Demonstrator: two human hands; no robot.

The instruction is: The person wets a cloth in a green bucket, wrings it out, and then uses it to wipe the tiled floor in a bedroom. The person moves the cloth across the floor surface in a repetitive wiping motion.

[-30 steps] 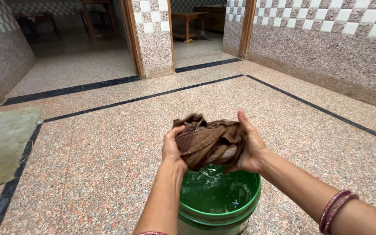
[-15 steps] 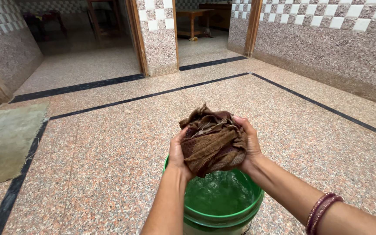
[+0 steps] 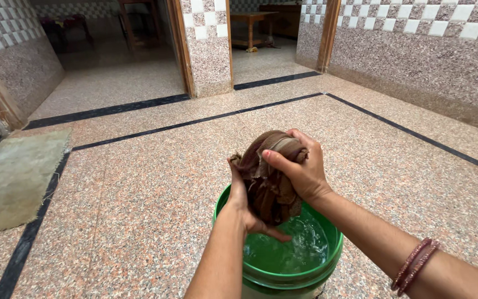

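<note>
Brown, wet cloth sits bunched in both hands at the centre of the head view, held just above a green plastic bucket at the bottom edge of the frame. Right hand wraps over the top of the bundle, fingers curled tight and thumb pressed across the fabric. Left hand cups it from below and the side, its fingers closed under the cloth, the fingertips showing beneath the bundle. Rippled water fills the bucket, directly under the cloth. Reddish bangles ring the right wrist at lower right. Speckled granite floor with black inlay strips spreads all around, and a greenish mat lies at the left edge. Two doorways open at the top of the frame.
</note>
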